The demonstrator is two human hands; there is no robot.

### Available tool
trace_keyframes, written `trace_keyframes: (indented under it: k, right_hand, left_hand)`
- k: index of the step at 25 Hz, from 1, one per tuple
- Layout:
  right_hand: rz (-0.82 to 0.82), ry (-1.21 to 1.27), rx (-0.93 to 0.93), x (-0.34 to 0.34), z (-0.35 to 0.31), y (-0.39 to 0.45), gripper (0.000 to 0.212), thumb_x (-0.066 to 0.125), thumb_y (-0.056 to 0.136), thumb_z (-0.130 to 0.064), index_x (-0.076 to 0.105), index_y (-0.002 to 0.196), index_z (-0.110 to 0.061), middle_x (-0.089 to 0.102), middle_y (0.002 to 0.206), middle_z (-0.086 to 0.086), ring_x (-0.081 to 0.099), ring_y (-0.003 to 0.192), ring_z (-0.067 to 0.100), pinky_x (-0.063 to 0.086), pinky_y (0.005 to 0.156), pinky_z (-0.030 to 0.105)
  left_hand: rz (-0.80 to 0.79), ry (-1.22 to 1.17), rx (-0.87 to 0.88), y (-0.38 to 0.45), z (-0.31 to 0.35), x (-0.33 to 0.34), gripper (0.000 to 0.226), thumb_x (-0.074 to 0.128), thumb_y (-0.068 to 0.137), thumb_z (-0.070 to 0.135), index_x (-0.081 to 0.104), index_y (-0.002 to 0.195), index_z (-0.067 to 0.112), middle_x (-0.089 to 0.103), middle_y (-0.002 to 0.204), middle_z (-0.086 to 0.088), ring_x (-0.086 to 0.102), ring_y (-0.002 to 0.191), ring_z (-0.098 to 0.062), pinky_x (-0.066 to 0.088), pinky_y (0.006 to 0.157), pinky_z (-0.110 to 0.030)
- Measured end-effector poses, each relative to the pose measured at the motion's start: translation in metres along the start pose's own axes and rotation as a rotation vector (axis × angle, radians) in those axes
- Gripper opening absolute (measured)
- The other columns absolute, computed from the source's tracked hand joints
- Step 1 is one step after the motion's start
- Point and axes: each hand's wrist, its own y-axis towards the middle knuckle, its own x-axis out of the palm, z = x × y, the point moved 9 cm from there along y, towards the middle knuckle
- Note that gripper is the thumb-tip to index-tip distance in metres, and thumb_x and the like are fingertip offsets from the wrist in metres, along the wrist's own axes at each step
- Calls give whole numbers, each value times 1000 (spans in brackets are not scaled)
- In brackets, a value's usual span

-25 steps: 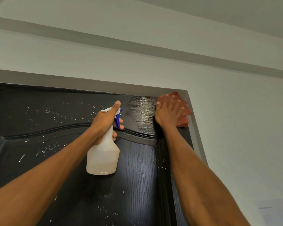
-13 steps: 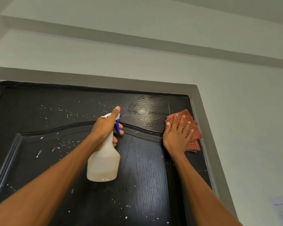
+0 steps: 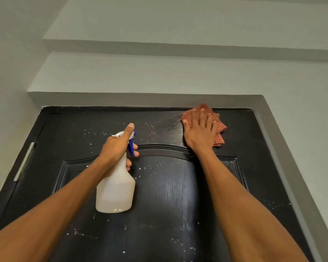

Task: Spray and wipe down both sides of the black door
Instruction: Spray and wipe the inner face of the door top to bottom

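A black door (image 3: pixel 169 195) with wood grain and a raised arched panel fills the lower scene, set in a grey frame (image 3: pixel 269 118) beneath a pale wall (image 3: pixel 178 76) and a stepped ceiling ledge (image 3: pixel 178 49). White droplets (image 3: pixel 95 133) fleck the door's upper left and lower areas, while a wet sheen shows near the top right. The right hand (image 3: pixel 199 133), fingers straight and spread, presses a red checked cloth (image 3: pixel 219 127) flat against the door near its top right corner. The left hand (image 3: pixel 116 148) grips the neck of a white spray bottle (image 3: pixel 115 191), held just before the door's centre, index finger resting along its head above the blue trigger (image 3: pixel 131 148). A pale hinge (image 3: pixel 25 161) shows on the door's left edge
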Motion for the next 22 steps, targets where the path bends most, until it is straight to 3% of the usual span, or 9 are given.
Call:
trace_keyframes:
  k: [3,5,7,9,11,13,16,18,22]
  right_hand:
    - [18,11,68,15,-45,-7,67,10,108,-54,1,166,-22,-8,172,10,-13,158,36,-12,125,55]
    - [-41,-3,-193,29,-112,-13,66,8,108,-55,1,166,-23,-7,172,8,-12,158,34,-14,125,52]
    - [-143,-131,-630,49,-168,-40,61,8,108,-56,2,165,-33,-4,173,0,-10,159,27,-13,126,47]
    - [-194,-206,-878,55,-169,-54,56,11,109,-55,4,163,-40,0,172,-8,-7,159,20,-11,127,43]
    - [-51,-155,-673,40,-121,-38,58,12,108,-53,8,164,-39,3,173,-7,-2,160,23,-8,127,43]
    - [102,-52,-188,18,-46,-26,61,13,108,-50,7,165,-32,1,173,1,-2,160,29,-5,128,50]
    - [108,61,294,20,-18,-44,64,18,109,-45,0,166,-22,-7,173,11,-11,158,37,-9,124,60]
    - [101,50,221,33,-77,-53,64,17,109,-45,-2,165,-21,-11,172,13,-14,156,40,-12,123,61]
    - [-136,-54,-438,82,-247,-79,62,15,110,-51,-3,165,-27,-15,172,5,-18,157,31,-18,124,53]
  left_hand:
    - [20,29,3,6,-9,-26,73,43,91,73,66,108,6,74,93,-16,61,50,-24,52,46,-31]
    - [35,29,11,9,-12,-38,70,43,92,72,66,108,8,74,93,-17,61,47,-22,52,46,-31]
    - [41,17,26,12,-11,-45,66,45,91,73,65,104,11,75,90,-16,59,47,-25,53,48,-34]
    - [44,26,28,15,-11,-50,71,46,90,75,67,102,8,76,87,-17,58,47,-26,53,48,-34]
    - [30,30,18,16,-12,-54,78,45,89,75,68,101,1,75,87,-18,58,45,-24,52,45,-32]
    - [12,39,15,16,-14,-61,81,44,89,75,68,103,-1,75,89,-19,58,45,-23,51,43,-30]
    - [17,53,26,14,-15,-78,79,43,91,73,67,105,-2,74,92,-20,58,43,-20,50,41,-28]
    - [30,58,29,14,-17,-95,78,43,92,72,66,107,0,73,94,-20,59,41,-18,49,40,-27]
    - [98,70,63,14,-22,-131,71,44,93,71,63,112,6,72,95,-19,61,43,-16,49,40,-28]
